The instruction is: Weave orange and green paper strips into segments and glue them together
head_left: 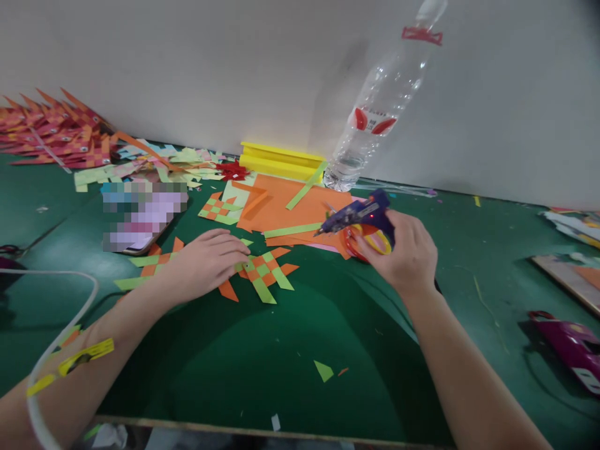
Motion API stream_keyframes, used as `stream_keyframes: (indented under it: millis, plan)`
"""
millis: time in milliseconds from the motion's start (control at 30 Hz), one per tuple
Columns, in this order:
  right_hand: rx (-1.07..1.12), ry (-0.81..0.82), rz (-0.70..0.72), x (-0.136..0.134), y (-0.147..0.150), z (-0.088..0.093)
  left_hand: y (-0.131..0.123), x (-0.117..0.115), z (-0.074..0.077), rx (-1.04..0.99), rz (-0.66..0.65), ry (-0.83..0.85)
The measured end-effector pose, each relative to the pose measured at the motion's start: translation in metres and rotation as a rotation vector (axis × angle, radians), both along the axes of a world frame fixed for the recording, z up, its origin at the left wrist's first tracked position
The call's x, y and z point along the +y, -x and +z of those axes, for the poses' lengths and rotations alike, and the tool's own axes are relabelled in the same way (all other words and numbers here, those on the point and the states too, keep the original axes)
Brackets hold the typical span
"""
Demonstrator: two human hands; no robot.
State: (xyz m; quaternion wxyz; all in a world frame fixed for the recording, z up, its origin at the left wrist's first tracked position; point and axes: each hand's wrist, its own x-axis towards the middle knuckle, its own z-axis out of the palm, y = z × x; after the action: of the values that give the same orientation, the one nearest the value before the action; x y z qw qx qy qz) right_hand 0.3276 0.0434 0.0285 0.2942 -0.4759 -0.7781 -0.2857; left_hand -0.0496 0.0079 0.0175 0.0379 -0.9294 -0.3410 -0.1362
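My right hand [412, 250] grips a dark blue hot glue gun [354, 214], its nozzle tilted down to the left above the papers and a small red light on its body. Beneath it lie scissors with red and yellow handles [385, 241], partly covered. The fingers of my left hand [206, 261] are closed at the left end of a woven green and orange paper fish [265, 270] flat on the table. Another woven piece [152, 265] shows behind my left wrist, and a smaller one [218, 209] lies farther back.
Orange sheets [281, 197] with loose green strips lie behind the hands, near a yellow folded piece [281, 162] and a plastic bottle [363, 119]. Paper scraps [187, 161], a phone [150, 219] and stacked red paper fish [60, 134] are left. A white cable [91, 300] crosses my left arm.
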Motion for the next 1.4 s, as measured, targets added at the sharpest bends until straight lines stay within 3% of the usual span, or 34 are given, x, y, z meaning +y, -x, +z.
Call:
stream_keyframes:
  millis: [233, 433, 533, 633, 767, 900, 1167, 1400]
  plan:
    - [0.165, -0.012, -0.345, 0.025, -0.064, -0.013, 0.019, 0.006, 0.004, -0.010, 0.402, -0.111]
    - [0.349, 0.120, -0.681, 0.043, -0.134, -0.042, 0.038, 0.006, 0.006, 0.134, 0.562, -0.175]
    - [0.407, 0.194, -0.706, 0.049, -0.155, -0.053, 0.043, 0.008, 0.005, 0.131, 0.635, -0.190]
    - [0.425, 0.206, -0.698, 0.054, -0.161, -0.061, 0.041, 0.013, -0.003, 0.118, 0.624, -0.144]
    - [0.435, 0.186, -0.689, 0.058, -0.158, -0.066, 0.034, 0.020, -0.017, 0.084, 0.613, -0.130]
    - [0.419, 0.123, -0.668, 0.053, -0.141, -0.057, 0.030, 0.025, -0.027, 0.044, 0.665, -0.111]
    - [0.137, 0.008, -0.318, 0.028, -0.071, -0.021, 0.032, 0.033, -0.037, -0.059, 0.691, -0.121]
    - [0.018, 0.012, -0.144, 0.008, -0.018, -0.002, 0.037, 0.036, -0.032, -0.142, 0.681, -0.024]
